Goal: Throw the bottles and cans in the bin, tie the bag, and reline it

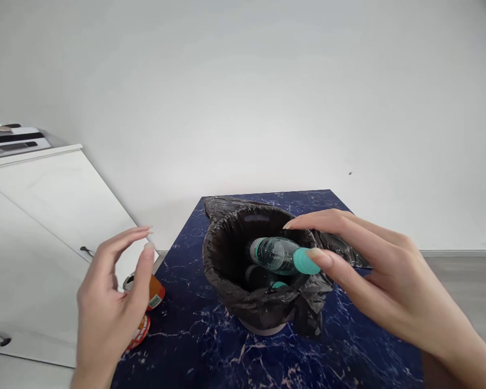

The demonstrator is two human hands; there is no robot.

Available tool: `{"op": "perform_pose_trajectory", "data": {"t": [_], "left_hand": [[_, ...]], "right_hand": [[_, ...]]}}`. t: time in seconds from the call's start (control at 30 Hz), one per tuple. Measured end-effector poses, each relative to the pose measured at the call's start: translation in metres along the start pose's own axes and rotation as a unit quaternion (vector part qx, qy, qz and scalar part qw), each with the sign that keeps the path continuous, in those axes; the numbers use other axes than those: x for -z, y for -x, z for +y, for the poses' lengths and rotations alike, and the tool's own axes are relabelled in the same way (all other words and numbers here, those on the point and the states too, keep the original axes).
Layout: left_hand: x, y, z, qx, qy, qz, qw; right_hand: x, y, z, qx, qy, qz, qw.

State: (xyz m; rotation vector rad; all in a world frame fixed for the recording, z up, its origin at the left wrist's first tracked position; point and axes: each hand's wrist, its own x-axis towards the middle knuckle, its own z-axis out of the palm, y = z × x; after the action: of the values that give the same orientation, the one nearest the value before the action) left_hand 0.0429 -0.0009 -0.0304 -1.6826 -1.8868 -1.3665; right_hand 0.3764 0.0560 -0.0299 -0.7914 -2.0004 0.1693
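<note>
A small bin lined with a black bag (pixel 227 259) stands on a dark blue marbled table (pixel 210 346). A clear plastic bottle with a teal cap (pixel 277 255) lies tilted in the bin's mouth, over another teal-capped bottle (pixel 263 278). My right hand (pixel 372 270) reaches over the bin's right rim with fingers stretched out; the thumb tip touches the teal cap and the index finger is apart above it. My left hand (pixel 109 302) hovers at the table's left edge, fingers loosely curved and apart, holding nothing. Just behind it are orange cans (pixel 156 292).
A white cabinet (pixel 44 227) with a dark handle stands at the left, with flat items on top. A plain white wall runs behind the table. Grey floor shows at the right.
</note>
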Motion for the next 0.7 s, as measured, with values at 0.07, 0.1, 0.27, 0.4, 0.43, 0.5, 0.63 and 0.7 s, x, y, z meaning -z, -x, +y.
{"op": "perform_pose_trajectory", "data": {"t": [0.07,0.1,0.27,0.4,0.43,0.5,0.63,0.7], "left_hand": [[0.007,0.005,-0.023,0.037,-0.067,0.011,0.997],[0.01,0.007,-0.038,0.036,-0.118,0.013,0.992],[0.018,0.03,-0.122,0.049,-0.298,-0.061,0.951],[0.018,0.064,-0.16,0.097,-0.332,-0.13,0.929],[0.018,0.073,-0.163,0.113,-0.32,-0.137,0.931],[0.017,0.087,-0.165,0.132,-0.279,-0.138,0.941],[0.02,0.102,-0.161,0.133,-0.236,-0.143,0.952],[0.028,0.105,-0.161,0.138,-0.231,-0.148,0.952]], "right_hand": [[-0.001,-0.001,-0.001,0.014,0.004,0.033,0.999],[-0.002,-0.002,-0.003,0.017,0.007,0.052,0.998],[0.0,-0.002,-0.01,0.004,0.018,0.148,0.989],[0.003,0.001,-0.012,-0.007,0.001,0.167,0.986],[0.004,0.001,-0.012,-0.01,-0.002,0.168,0.986],[0.004,0.001,-0.012,-0.012,-0.001,0.17,0.985],[0.001,0.0,-0.017,-0.032,-0.014,0.186,0.982],[-0.001,0.0,-0.02,-0.046,-0.024,0.194,0.98]]}}
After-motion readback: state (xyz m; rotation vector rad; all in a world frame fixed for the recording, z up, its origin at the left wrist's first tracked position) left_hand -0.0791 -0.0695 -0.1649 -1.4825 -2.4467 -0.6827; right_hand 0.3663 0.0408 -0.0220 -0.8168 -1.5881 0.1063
